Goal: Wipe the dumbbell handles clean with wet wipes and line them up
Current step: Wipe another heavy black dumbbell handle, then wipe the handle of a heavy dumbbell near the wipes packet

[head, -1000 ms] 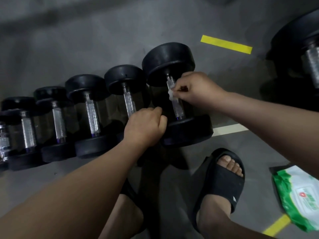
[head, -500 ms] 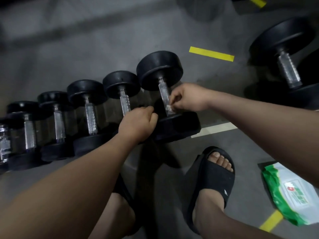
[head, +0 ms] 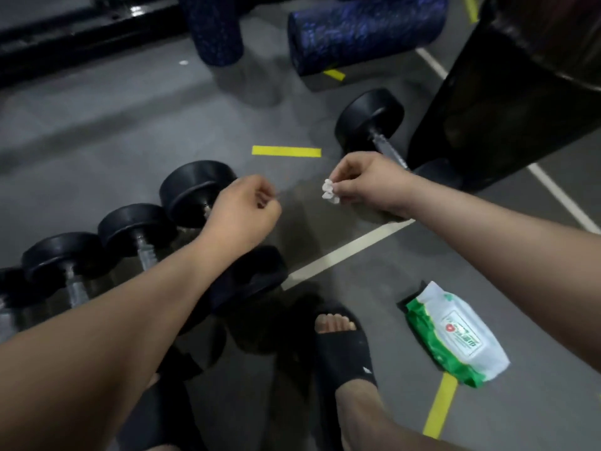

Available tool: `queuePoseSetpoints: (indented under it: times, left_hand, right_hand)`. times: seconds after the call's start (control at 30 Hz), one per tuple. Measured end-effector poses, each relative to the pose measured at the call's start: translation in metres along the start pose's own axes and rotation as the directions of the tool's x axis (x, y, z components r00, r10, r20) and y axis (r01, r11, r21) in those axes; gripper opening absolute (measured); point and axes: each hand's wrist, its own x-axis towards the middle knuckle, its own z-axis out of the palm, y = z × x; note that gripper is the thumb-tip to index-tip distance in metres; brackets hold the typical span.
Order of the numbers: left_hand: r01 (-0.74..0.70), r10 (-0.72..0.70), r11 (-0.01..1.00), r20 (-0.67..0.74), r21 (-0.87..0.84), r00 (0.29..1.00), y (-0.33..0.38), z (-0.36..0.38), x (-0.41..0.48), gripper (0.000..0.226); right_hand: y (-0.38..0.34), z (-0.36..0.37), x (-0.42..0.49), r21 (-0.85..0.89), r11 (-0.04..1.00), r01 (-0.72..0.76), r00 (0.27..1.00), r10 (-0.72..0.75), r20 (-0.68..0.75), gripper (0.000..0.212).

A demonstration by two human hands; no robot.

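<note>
A row of black dumbbells with silver handles lies on the grey floor at the left; the largest one [head: 195,187] ends the row. My left hand [head: 242,213] hovers over its handle with fingers curled and nothing in it. My right hand [head: 367,183] is lifted off to the right and pinches a crumpled white wet wipe [head: 329,190]. A separate dumbbell [head: 370,120] lies farther right, its near end hidden behind my right wrist. The green and white wet wipe pack [head: 455,333] lies on the floor at the lower right.
Two blue foam rollers [head: 364,30] stand at the back. A big black object [head: 507,102] rises at the right. Yellow and white tape lines [head: 348,250] mark the floor. My feet in black slippers [head: 341,349] are below the dumbbells.
My right hand has lifted the wipe off the large dumbbell's handle and moved right. My left hand has let go of the dumbbell's near end and risen. The view has tilted up.
</note>
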Motion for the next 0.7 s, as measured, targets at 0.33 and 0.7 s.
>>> queuePoseSetpoints:
  times: [0.33,0.7]
  left_hand:
    - [0.043,0.049,0.928,0.235,-0.371,0.971,0.055,0.076,0.062,0.039]
    - [0.309,-0.082,0.694,0.354,-0.651,0.932,0.071,0.116,0.117,0.018]
  right_hand:
    - [0.020,-0.041,0.015,0.296,0.955,-0.015,0.992,0.051,-0.115,0.023]
    - [0.057,-0.077,0.059,0.410,0.912,-0.003,0.917,0.165,-0.362,0.014]
